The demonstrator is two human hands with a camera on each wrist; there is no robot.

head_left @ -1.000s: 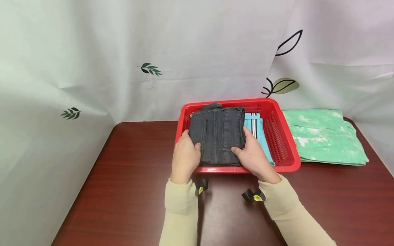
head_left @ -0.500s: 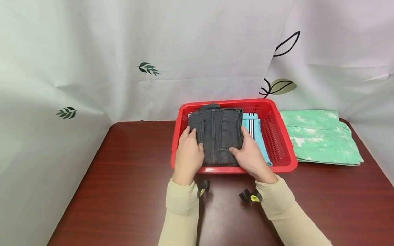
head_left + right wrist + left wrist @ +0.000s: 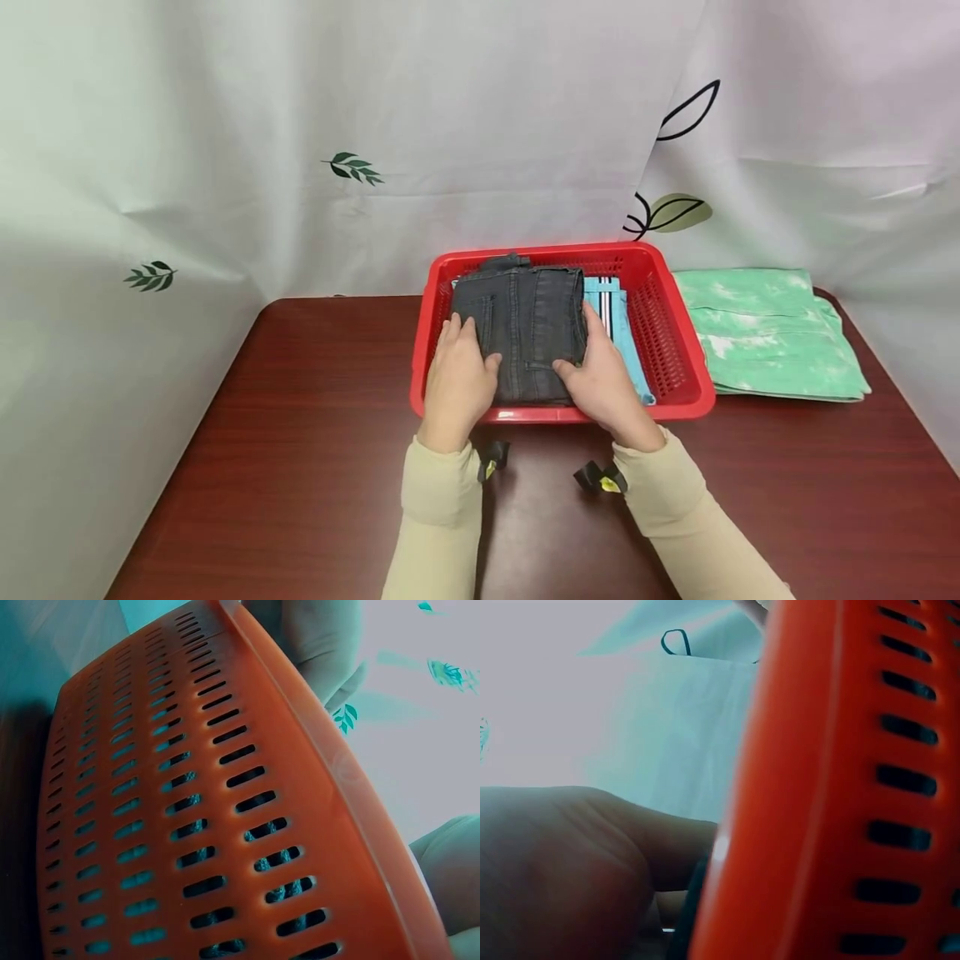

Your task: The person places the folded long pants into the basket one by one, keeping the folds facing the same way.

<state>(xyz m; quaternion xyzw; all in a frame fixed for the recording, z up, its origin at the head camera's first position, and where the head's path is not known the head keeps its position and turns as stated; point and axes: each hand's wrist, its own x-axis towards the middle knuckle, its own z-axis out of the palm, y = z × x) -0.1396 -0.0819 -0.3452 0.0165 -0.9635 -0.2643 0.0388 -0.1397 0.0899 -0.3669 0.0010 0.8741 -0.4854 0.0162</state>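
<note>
Folded dark grey jeans point(image 3: 517, 325) lie in the left part of a red perforated basket point(image 3: 542, 414), on top of light-blue folded clothing point(image 3: 630, 342) with a black-and-white stripe. My left hand point(image 3: 457, 379) rests on the jeans' left side, fingers laid forward over the cloth. At their right edge, my right hand point(image 3: 603, 379) holds the jeans, thumb on top and the other fingers down along the side, partly hidden. In both wrist views the basket's wall point(image 3: 795, 780) hides most of the cloth.
A folded green-and-white tie-dyed cloth point(image 3: 765, 342) lies right of the basket on the dark red-brown table point(image 3: 315, 467). A white curtain point(image 3: 480, 125) with leaf prints hangs behind and along the sides.
My left hand has shifted from gripping the jeans' left edge to lying on top of them. The right hand stays at the right edge. The whole head view has slid slightly left.
</note>
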